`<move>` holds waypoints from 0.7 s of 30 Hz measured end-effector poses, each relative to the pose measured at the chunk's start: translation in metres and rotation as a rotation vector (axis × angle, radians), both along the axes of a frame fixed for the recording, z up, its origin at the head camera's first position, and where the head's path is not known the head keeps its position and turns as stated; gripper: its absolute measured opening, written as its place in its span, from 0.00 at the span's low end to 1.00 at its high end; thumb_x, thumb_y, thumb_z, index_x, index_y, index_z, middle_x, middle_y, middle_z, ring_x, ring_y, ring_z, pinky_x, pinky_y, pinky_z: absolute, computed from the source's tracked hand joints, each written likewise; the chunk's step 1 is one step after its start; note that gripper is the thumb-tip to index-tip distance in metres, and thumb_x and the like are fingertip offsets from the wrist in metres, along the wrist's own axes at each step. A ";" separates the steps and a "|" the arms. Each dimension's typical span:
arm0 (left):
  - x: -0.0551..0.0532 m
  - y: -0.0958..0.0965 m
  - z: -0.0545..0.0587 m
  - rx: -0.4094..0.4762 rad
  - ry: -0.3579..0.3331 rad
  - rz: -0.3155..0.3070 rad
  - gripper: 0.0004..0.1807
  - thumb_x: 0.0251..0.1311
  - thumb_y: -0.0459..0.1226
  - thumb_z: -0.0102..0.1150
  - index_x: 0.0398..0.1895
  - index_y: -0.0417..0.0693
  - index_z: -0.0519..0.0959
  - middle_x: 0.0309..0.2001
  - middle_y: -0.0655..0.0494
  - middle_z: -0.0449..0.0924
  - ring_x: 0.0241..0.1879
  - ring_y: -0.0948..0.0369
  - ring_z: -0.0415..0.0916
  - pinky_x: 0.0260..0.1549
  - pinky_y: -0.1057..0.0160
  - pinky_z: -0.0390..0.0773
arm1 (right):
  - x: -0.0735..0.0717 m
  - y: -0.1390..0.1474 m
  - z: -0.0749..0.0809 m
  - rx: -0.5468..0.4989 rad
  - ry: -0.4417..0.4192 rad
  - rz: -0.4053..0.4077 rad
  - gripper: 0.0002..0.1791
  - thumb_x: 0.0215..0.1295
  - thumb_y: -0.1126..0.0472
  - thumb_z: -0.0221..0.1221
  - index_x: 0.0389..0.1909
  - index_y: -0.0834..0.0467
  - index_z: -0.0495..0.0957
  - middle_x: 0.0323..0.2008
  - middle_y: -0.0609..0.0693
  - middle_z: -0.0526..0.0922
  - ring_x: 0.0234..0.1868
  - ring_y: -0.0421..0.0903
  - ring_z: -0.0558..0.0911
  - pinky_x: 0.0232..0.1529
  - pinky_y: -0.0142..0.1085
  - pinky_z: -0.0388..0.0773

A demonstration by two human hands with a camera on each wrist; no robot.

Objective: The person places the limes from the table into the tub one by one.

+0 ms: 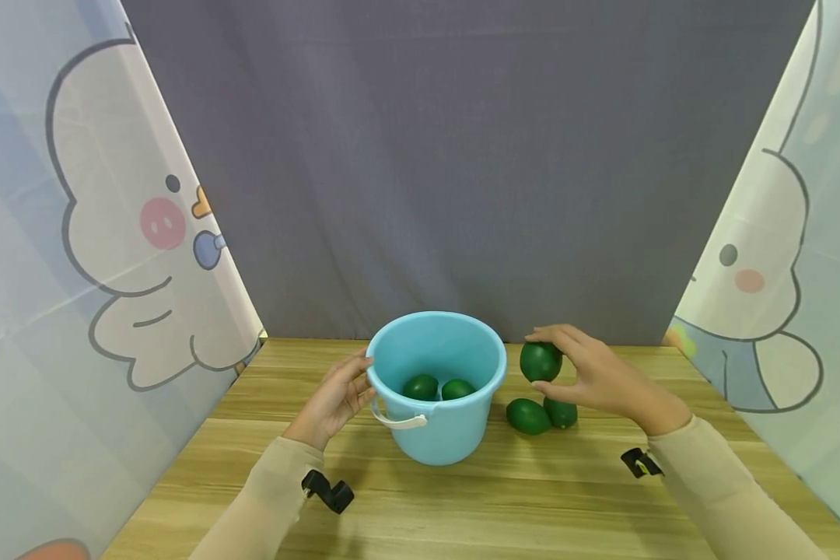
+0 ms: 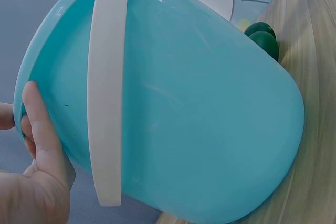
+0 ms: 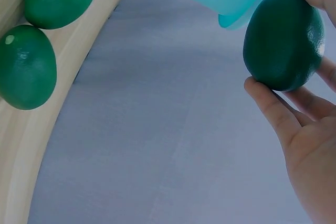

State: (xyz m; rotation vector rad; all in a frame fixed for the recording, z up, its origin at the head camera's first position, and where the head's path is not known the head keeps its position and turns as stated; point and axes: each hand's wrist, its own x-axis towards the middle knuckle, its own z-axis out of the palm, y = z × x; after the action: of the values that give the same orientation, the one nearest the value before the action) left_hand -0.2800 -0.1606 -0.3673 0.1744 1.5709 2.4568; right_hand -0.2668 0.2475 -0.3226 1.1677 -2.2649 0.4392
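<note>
A light blue bucket (image 1: 439,435) stands upright on the wooden table, its white handle (image 2: 107,87) hanging down the near side. At the bucket's left rim, my left hand (image 1: 338,395) pinches the edge between its digits. Inside lie two dark green, smooth, egg-shaped fruits, one at the left (image 1: 421,386) and one at the right (image 1: 457,389). To the bucket's right, my right hand (image 1: 591,373) holds another green fruit (image 3: 283,40) between thumb and fingers, raised above the table. Below it, two more green fruits, left (image 1: 528,417) and right (image 1: 561,412), lie side by side on the table.
A dark grey cloth (image 1: 434,171) hangs behind the table's (image 1: 462,513) back edge. Pale curtains with cartoon animals flank it at left (image 1: 35,295) and right (image 1: 826,311). Each forearm wears a black wrist mount.
</note>
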 end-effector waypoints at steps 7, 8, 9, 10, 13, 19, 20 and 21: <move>0.001 -0.001 0.000 0.002 0.004 -0.007 0.28 0.74 0.33 0.46 0.75 0.38 0.58 0.47 0.51 0.69 0.32 0.67 0.77 0.28 0.76 0.81 | -0.003 -0.003 0.005 -0.013 0.009 0.018 0.37 0.50 0.55 0.76 0.61 0.61 0.74 0.58 0.54 0.77 0.55 0.49 0.79 0.48 0.47 0.85; 0.001 -0.001 0.000 0.003 0.003 -0.007 0.28 0.74 0.33 0.46 0.75 0.38 0.58 0.47 0.51 0.69 0.32 0.67 0.77 0.28 0.76 0.81 | -0.004 -0.004 0.006 -0.014 0.010 0.019 0.37 0.50 0.55 0.76 0.61 0.61 0.74 0.58 0.55 0.77 0.56 0.50 0.79 0.48 0.48 0.85; 0.001 -0.001 0.000 0.004 0.004 -0.009 0.29 0.74 0.33 0.46 0.75 0.38 0.58 0.48 0.51 0.69 0.32 0.67 0.77 0.28 0.76 0.81 | -0.004 -0.004 0.006 -0.014 0.010 0.019 0.37 0.50 0.55 0.76 0.61 0.62 0.74 0.58 0.55 0.77 0.56 0.50 0.79 0.49 0.48 0.84; 0.001 -0.001 0.000 0.007 0.003 -0.011 0.29 0.74 0.33 0.46 0.75 0.38 0.58 0.48 0.51 0.69 0.32 0.67 0.77 0.28 0.76 0.81 | -0.004 -0.004 0.007 -0.014 0.009 0.018 0.37 0.50 0.55 0.76 0.61 0.61 0.74 0.59 0.55 0.76 0.56 0.50 0.79 0.49 0.48 0.84; 0.000 -0.001 0.000 0.007 0.003 -0.014 0.29 0.74 0.33 0.46 0.75 0.38 0.57 0.48 0.50 0.68 0.32 0.67 0.77 0.28 0.76 0.81 | -0.004 -0.006 0.007 -0.012 -0.001 0.017 0.37 0.51 0.55 0.76 0.61 0.61 0.74 0.59 0.56 0.76 0.57 0.51 0.78 0.50 0.49 0.84; 0.000 -0.001 0.000 0.005 0.006 -0.015 0.29 0.74 0.33 0.46 0.75 0.37 0.57 0.47 0.51 0.69 0.32 0.67 0.77 0.28 0.76 0.81 | -0.005 -0.008 0.009 -0.006 -0.022 0.014 0.37 0.52 0.54 0.76 0.62 0.60 0.73 0.60 0.56 0.76 0.58 0.52 0.78 0.51 0.49 0.83; 0.000 -0.001 0.000 0.004 0.005 -0.014 0.29 0.74 0.33 0.46 0.75 0.37 0.57 0.47 0.51 0.69 0.32 0.67 0.77 0.28 0.76 0.81 | -0.005 -0.009 0.009 -0.006 -0.024 0.011 0.37 0.52 0.54 0.76 0.62 0.60 0.73 0.60 0.56 0.75 0.58 0.51 0.78 0.51 0.49 0.83; 0.000 -0.001 0.000 0.003 0.005 -0.015 0.29 0.74 0.33 0.46 0.75 0.37 0.57 0.47 0.51 0.69 0.32 0.67 0.77 0.28 0.76 0.81 | -0.004 -0.009 0.010 -0.006 -0.024 0.009 0.37 0.52 0.54 0.76 0.62 0.60 0.73 0.60 0.56 0.75 0.58 0.51 0.78 0.51 0.49 0.83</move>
State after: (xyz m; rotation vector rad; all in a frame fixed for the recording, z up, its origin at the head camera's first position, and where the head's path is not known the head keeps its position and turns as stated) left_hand -0.2799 -0.1615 -0.3677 0.1917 1.5620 2.4493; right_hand -0.2712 0.2384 -0.3130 1.1757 -2.2783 0.4654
